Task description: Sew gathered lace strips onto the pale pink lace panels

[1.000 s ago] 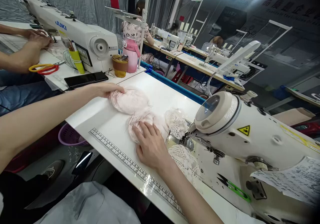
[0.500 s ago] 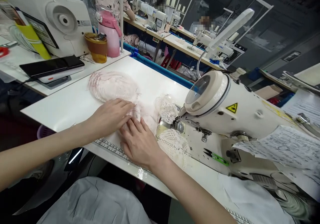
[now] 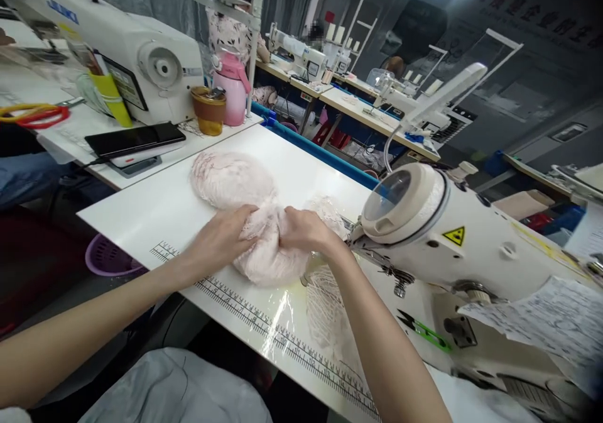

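A pale pink lace piece [image 3: 273,264] with two rounded, puffed parts, much like bra cups, lies on the white table. My left hand [image 3: 225,236] grips the near part from its left side, thumb and fingers closed on the lace. From the other side my right hand [image 3: 306,229] is closed on the same part, its fingertips partly hidden in the folds. The far part [image 3: 232,179] rests flat beyond my left hand. To the right, pale lace panels [image 3: 326,297] spread beside the sewing machine [image 3: 409,203], partly covered by my right forearm.
A printed ruler scale [image 3: 264,329] runs along the table's near edge. Green thread snips [image 3: 426,332] lie by the machine base. Papers [image 3: 541,316] hang over the machine. At the left are a phone [image 3: 136,140], a brown cup [image 3: 208,110], a pink bottle [image 3: 230,90] and scissors [image 3: 38,115].
My hands were lying flat and close together on the lace; now they have moved apart and grip its near part, which is bunched up between them. The view has shifted slightly.
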Tool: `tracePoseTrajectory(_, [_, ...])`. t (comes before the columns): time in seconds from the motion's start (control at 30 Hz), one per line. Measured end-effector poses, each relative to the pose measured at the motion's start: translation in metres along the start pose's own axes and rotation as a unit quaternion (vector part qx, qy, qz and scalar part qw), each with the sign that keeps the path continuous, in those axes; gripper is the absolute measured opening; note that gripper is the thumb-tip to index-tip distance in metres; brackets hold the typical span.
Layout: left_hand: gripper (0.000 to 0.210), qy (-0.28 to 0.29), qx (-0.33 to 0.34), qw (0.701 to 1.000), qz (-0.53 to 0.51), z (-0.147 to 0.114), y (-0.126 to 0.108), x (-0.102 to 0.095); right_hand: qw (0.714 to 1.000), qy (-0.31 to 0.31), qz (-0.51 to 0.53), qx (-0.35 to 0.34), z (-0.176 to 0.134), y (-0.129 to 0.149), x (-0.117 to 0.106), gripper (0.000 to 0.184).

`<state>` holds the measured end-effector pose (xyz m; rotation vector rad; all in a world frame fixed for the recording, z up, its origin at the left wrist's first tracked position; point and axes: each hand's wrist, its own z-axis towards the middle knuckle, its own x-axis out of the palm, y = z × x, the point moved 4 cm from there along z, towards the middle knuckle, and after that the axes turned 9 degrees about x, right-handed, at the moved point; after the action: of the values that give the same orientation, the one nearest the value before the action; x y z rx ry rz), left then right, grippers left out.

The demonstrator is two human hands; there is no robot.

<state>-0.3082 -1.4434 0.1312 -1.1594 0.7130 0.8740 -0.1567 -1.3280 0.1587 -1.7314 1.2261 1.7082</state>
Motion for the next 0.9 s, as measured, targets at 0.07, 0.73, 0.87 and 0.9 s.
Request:
tracePoseTrajectory(0.07, [0.051, -0.023, -0.006, 0.998, -0.053, -0.004, -0.002, -0.009, 0.999, 0.017, 0.03, 0.004, -0.009, -0.002, 0.0, 0.029])
tracePoseTrajectory(0.73, [0.056, -0.01, 0.147, 0.975, 0.167, 0.086, 0.059, -0.08, 0.919, -0.191, 0.345, 0.025, 0.113, 0.047, -0.003, 0.067])
tracePoseTrajectory(0.87, [0.075, 0.025, 0.103, 0.986, 0.132, 0.101, 0.102, -0.071, 0.935, -0.279, 0.219, -0.004, 0.105, 0.058, -0.004, 0.067])
tracePoseTrajectory(0.9, [0.078, 0.029, 0.1, 0.987, 0.122, 0.102, 0.111, -0.069, 0.941, -0.294, 0.16, -0.053, 0.104, 0.065, -0.003, 0.061])
